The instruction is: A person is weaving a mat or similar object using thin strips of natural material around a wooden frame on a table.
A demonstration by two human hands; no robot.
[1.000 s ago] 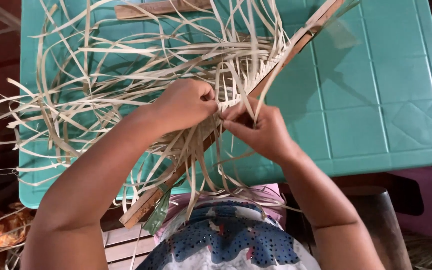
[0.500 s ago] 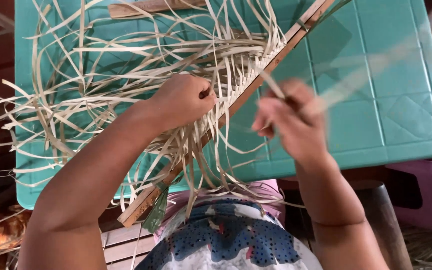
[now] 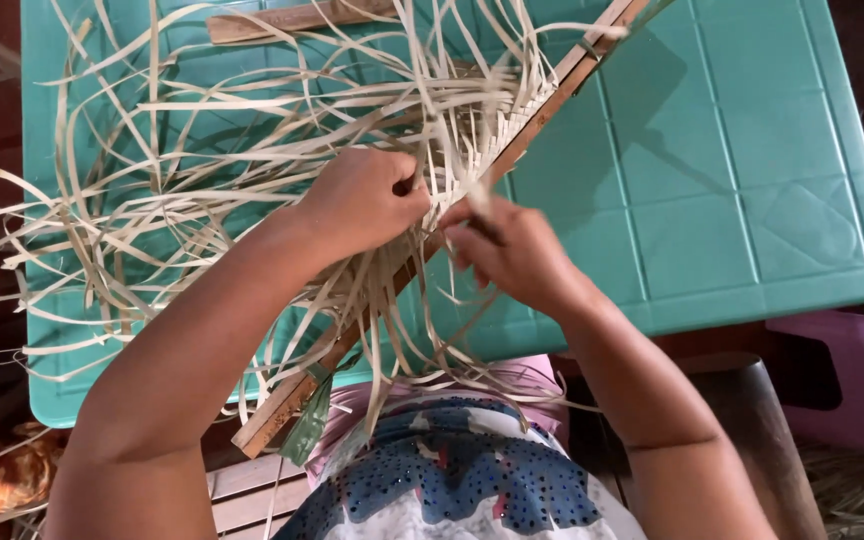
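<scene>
No packages, labels or signs in view. Teal plastic table (image 3: 752, 200) with moulded square panels, seen from above. Wooden frame bar (image 3: 512, 150) lying on it, long axis diagonal: upper end pointing to the top right past the table's far edge, lower end (image 3: 272, 425) hanging over the near edge toward the lap. Pale flat weaving strips (image 3: 202, 130) piled loose over the table's left half, crossing every way, many ends sticking out past the left edge; tighter woven patch (image 3: 482, 120) right against the bar, strips there running roughly square to it. 2nd wooden piece (image 3: 292, 20) at the top, near level, half under the strips.

Left hand (image 3: 362, 200) on top of the strips just left of the bar, fingers curled down and pinched closed on a few strips. Right hand (image 3: 517, 250) just right of the bar, slightly blurred, fingertips drawn together on 1 strip end (image 3: 477, 205) at the bar's edge. Both hands near touching, mid-bar.

No containers seen. Purple plastic stool (image 3: 842, 390) at lower right beside the table. Patterned garment (image 3: 462, 480) at the bottom centre, strip ends trailing onto it.
</scene>
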